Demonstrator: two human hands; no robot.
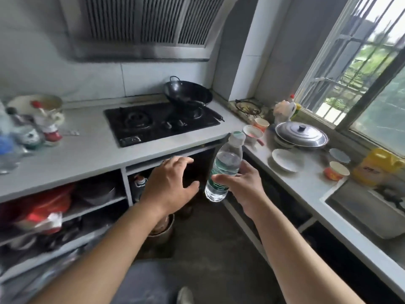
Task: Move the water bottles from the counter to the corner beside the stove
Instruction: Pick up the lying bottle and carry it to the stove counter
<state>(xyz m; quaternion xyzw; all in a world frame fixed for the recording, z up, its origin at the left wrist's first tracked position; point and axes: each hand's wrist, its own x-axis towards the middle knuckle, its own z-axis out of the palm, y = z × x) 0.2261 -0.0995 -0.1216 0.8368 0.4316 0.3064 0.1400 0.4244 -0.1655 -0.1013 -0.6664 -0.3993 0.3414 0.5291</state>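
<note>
My right hand [238, 185] grips a clear water bottle [225, 165] with a green label and a pale cap, held tilted in the air in front of the counter's inner corner. My left hand [171, 181] hovers just left of the bottle, fingers spread and holding nothing. The black gas stove [160, 123] is set in the counter beyond my hands, with a black wok [188, 93] on its right burner. More bottles [8, 141] stand blurred at the far left of the counter [87, 150].
Right of the stove, the counter holds cups [254, 132], a metal pot lid [301, 133], a white plate [285, 160], a yellow jug [379, 166] and a sink [368, 207]. Condiment jars [48, 126] crowd the left side. Open shelves [65, 207] below hold bags and pots.
</note>
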